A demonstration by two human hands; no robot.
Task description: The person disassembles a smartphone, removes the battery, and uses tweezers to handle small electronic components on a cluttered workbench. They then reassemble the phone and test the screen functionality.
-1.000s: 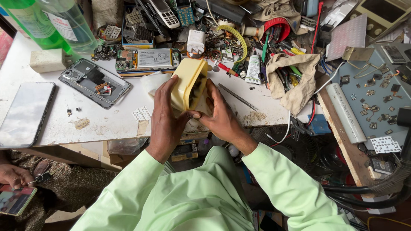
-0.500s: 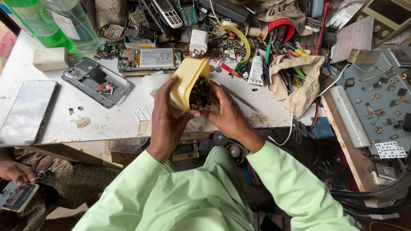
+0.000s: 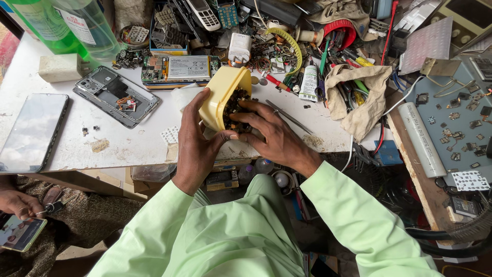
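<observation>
Bench (image 3: 128, 149), left portion: dark phone screen panel (image 3: 32, 131) flat; opened phone back frame (image 3: 116, 96) beside it.
Left hand (image 3: 197, 146): fingers clamped round yellow tub (image 3: 221, 97), tub tilted on side above bench edge, mouth facing right.
Small dark parts (image 3: 237, 109): packed inside tub.
Right hand (image 3: 269, 136): fingers together, pinching among parts at mouth.
Handling note: keep tub tilt shallow, else parts likely spill; sort with fingertips, one piece per pinch.
Tweezers (image 3: 288, 115): on bench, just right.

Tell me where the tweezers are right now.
In the head view, the tweezers lie on the white worktop, just right of the right hand and the yellow tub, left of the beige cloth.
</observation>
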